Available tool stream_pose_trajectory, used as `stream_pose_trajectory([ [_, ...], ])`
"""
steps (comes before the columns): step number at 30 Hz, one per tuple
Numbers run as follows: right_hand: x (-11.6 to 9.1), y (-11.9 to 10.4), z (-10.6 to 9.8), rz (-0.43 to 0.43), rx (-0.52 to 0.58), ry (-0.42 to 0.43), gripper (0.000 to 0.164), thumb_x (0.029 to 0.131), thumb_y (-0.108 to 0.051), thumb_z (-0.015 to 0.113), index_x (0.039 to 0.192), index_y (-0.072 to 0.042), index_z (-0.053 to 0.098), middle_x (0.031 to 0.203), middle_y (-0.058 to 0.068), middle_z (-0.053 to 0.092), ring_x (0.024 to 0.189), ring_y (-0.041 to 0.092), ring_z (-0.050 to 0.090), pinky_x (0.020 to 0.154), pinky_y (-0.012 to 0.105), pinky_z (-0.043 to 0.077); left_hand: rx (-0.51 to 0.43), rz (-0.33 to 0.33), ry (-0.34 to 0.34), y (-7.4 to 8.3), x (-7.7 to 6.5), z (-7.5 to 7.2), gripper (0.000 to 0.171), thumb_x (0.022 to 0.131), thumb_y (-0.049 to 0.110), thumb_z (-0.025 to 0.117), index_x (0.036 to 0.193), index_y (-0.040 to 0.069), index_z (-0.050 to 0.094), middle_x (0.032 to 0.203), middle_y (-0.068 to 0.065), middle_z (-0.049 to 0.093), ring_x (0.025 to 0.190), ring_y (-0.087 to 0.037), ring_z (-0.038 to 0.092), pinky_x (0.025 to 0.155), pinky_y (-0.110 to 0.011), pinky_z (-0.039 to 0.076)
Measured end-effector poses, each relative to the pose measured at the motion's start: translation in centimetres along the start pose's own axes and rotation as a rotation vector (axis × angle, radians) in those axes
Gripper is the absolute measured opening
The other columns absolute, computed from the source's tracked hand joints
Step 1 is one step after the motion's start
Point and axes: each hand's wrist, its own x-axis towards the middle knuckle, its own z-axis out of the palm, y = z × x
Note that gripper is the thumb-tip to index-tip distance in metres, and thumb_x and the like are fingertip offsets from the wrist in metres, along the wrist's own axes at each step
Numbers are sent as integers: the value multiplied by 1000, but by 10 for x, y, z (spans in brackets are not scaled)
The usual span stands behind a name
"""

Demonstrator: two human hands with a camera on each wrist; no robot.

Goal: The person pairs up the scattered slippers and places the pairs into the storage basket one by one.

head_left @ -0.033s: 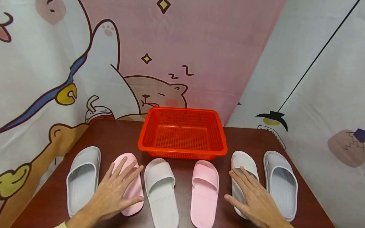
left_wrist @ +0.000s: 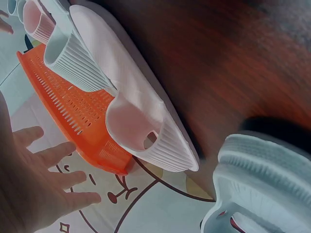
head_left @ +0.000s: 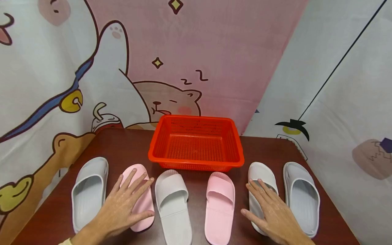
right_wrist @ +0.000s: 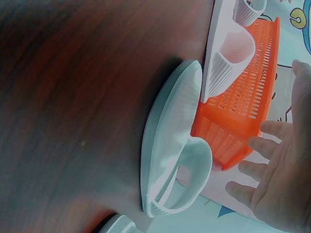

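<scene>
My left hand [head_left: 120,206] hovers with fingers spread over the left pink slipper [head_left: 147,202], partly hiding it. In the left wrist view a gap shows between palm and that slipper [left_wrist: 131,97]. My right hand [head_left: 272,212], fingers straight and thumb out, hovers above a white slipper [head_left: 262,173]; the right wrist view shows this slipper [right_wrist: 170,126] apart from the palm. Between the hands lie another white slipper [head_left: 176,217] and a second pink slipper [head_left: 219,217], side by side, toes pointing away from me. Neither hand holds anything.
A grey slipper [head_left: 88,197] lies at the far left and a matching grey slipper [head_left: 303,204] at the far right. Behind the row stands a red-orange perforated basket [head_left: 196,149] with nothing in it. All rest on a dark brown table [head_left: 128,143] against a cartoon-printed cloth [head_left: 220,51].
</scene>
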Motion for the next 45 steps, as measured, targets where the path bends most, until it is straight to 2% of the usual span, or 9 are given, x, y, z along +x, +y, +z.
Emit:
stream_pose_trajectory([
  [11,-2,0,2,-83,100,-40,75,89,-65,63,150,-21,53,155,-2,46,143,31,38,105,65,36,-15,14,36,-2,-4,-5,82,95,74,41,140,9,60,145,-13,55,140,-42,37,121,-43,1],
  [15,4,-2,1,-210,120,-45,67,89,-53,71,146,-20,57,151,-4,50,139,27,45,103,58,42,-25,0,9,-3,-6,-8,79,94,72,47,139,9,61,144,-12,56,138,-41,40,120,-38,-1],
  [19,15,-7,3,-374,86,6,65,84,-34,79,143,-18,59,150,-4,51,138,23,45,104,53,43,-35,-3,-25,-8,-12,-14,69,95,63,54,140,11,61,140,-11,58,136,-41,43,120,-34,-3],
  [23,25,-10,4,-515,68,79,72,72,-16,79,141,-14,59,147,0,54,136,25,48,107,46,41,-30,6,-82,-16,-13,-20,66,88,48,68,142,13,58,141,-11,57,135,-41,45,119,-48,18],
  [26,32,-10,6,-612,83,112,79,64,-7,75,141,-9,58,146,6,55,134,30,50,115,33,28,-33,10,-120,-22,-10,-22,70,81,39,76,143,13,57,142,-13,56,135,-40,45,108,-59,34],
  [30,38,-7,8,-674,95,96,85,61,-4,76,143,-6,56,146,8,55,133,33,50,117,22,13,-53,35,-135,-27,-4,-20,68,79,31,76,143,15,57,141,-14,56,135,-39,45,104,-60,38],
  [37,47,-6,7,-725,58,71,93,56,-1,81,144,-8,56,149,10,52,135,37,48,105,52,41,-75,104,-106,-39,8,-15,70,72,21,77,138,7,60,138,-17,58,131,-40,50,100,-58,44],
  [42,56,-11,10,-754,45,29,100,54,2,82,149,-8,51,153,14,47,139,39,43,103,56,43,-77,162,-151,-52,5,-17,87,60,5,77,144,3,53,143,-19,54,133,-43,47,99,-59,44],
  [45,60,-14,10,-758,25,20,102,53,5,80,149,-6,50,154,14,45,140,39,41,103,58,43,-89,195,-196,-58,2,-18,91,59,-5,71,147,4,49,147,-20,50,135,-45,44,99,-61,43],
])
